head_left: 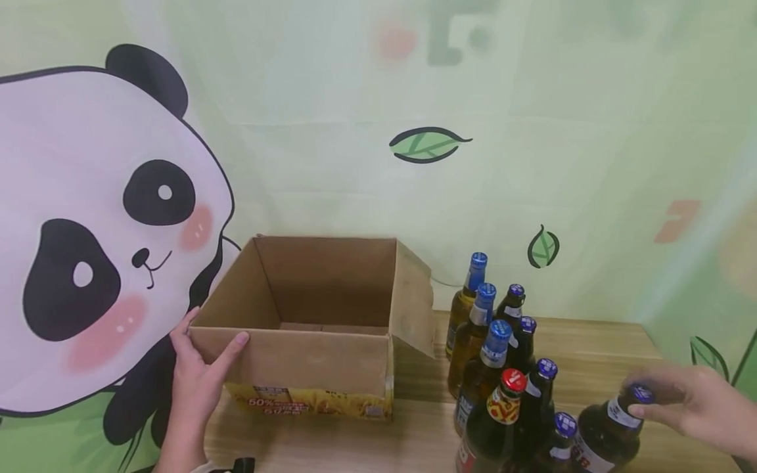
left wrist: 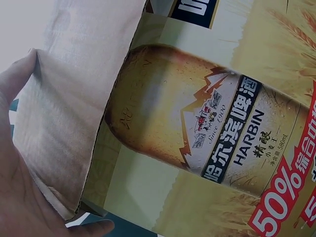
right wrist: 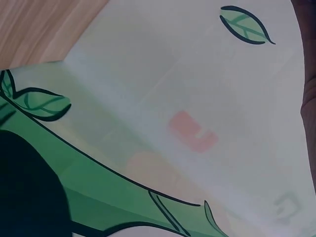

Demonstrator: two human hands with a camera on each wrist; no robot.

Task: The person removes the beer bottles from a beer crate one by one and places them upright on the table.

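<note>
An open-topped cardboard box stands on the table, its print showing a Harbin beer bottle in the left wrist view. My left hand grips the near left corner, thumb on the front flap. At the lower right, my right hand holds a dark beer bottle at the neck, just under its blue cap. The bottle leans slightly, and its base is out of frame. In the right wrist view only a strip of the hand shows at the right edge.
Several bottles stand close together right of the box, including amber ones with blue caps and a dark one with a red cap. The box's right flap sticks outward toward them. Behind the wooden table hangs a panda-printed cloth.
</note>
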